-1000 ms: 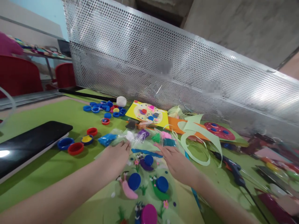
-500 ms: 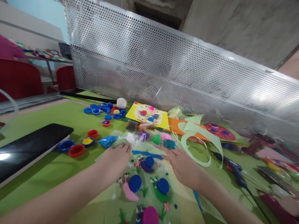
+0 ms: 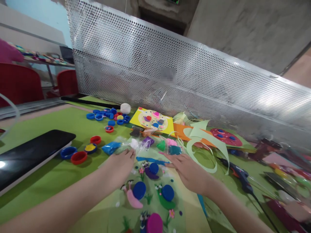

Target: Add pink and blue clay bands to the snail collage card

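One green counter (image 3: 55, 118) across lower frame. Snail-decorated sheet (image 3: 152, 207) on it, bottom center. Left hand (image 3: 120, 166) left of center, palm down, fingers close together; can't tell if gripping. Right hand (image 3: 189, 170) right of center, fingers spread. Blue strip (image 3: 149, 160) between hands, mid-frame, above snails. Pink flower (image 3: 171, 213), lower center.

Glare whitens the mesh (image 3: 150, 61) at right and dots the phone (image 3: 36, 155) at left. Clutter (image 3: 288, 181) at right blurs.
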Tool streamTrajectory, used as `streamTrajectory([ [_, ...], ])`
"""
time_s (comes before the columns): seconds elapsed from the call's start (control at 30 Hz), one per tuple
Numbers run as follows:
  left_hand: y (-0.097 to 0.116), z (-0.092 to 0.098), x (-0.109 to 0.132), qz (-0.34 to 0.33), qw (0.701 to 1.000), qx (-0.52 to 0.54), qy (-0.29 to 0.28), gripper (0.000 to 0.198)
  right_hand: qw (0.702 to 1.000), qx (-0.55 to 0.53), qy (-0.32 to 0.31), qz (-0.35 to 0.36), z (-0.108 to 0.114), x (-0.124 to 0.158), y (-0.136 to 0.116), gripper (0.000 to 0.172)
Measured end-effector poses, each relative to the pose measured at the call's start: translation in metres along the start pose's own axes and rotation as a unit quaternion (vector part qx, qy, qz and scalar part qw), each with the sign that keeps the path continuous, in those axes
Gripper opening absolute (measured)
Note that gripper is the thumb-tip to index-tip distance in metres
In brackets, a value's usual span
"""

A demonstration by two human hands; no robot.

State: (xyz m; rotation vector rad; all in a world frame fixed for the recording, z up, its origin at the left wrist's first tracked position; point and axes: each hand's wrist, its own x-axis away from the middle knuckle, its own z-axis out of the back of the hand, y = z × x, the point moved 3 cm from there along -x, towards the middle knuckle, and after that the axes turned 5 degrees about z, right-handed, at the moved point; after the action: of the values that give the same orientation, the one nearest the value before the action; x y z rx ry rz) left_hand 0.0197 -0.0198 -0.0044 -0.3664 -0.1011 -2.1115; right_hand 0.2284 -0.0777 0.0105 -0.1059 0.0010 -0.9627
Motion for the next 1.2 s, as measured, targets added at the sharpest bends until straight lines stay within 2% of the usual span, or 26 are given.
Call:
streamTrajectory([
  [0.17, -0.001, 0.000, -0.001, -0.014, 1.000, 0.013, 0.011, 0.069, 1.000, 0.020, -0.015, -0.002, -0.004, -0.003, -0.003, 0.069],
  [0.37, 0.002, -0.001, -0.004, -0.009, 1.000, -0.004, -0.013, 0.069, 0.996, 0.090, -0.012, -0.021, -0.011, -0.005, -0.005, 0.067],
  [0.5, 0.004, 0.000, -0.003, -0.002, 1.000, -0.001, -0.015, 0.070, 0.991, 0.120, -0.030, -0.054, -0.009, -0.005, -0.007, 0.069],
  [0.6, 0.002, -0.003, -0.003, 0.001, 1.000, 0.003, -0.013, 0.069, 0.990, 0.127, -0.035, -0.051, -0.006, -0.003, -0.008, 0.067],
  [0.8, -0.001, -0.007, -0.005, -0.006, 1.000, 0.017, -0.002, 0.077, 0.986, 0.141, -0.031, -0.080, -0.003, -0.002, 0.004, 0.070],
  [0.9, 0.000, -0.003, -0.004, -0.004, 1.000, 0.012, 0.006, 0.073, 0.988, 0.128, -0.010, -0.090, -0.005, -0.003, 0.010, 0.072],
  [1.03, 0.000, -0.003, -0.005, 0.003, 1.000, -0.019, -0.015, 0.074, 0.994, 0.077, -0.020, -0.075, -0.011, -0.004, 0.008, 0.069],
  [1.2, 0.000, -0.007, -0.008, 0.005, 1.000, 0.015, -0.020, 0.080, 0.996, 0.048, -0.026, -0.064, -0.007, -0.003, 0.003, 0.068],
])
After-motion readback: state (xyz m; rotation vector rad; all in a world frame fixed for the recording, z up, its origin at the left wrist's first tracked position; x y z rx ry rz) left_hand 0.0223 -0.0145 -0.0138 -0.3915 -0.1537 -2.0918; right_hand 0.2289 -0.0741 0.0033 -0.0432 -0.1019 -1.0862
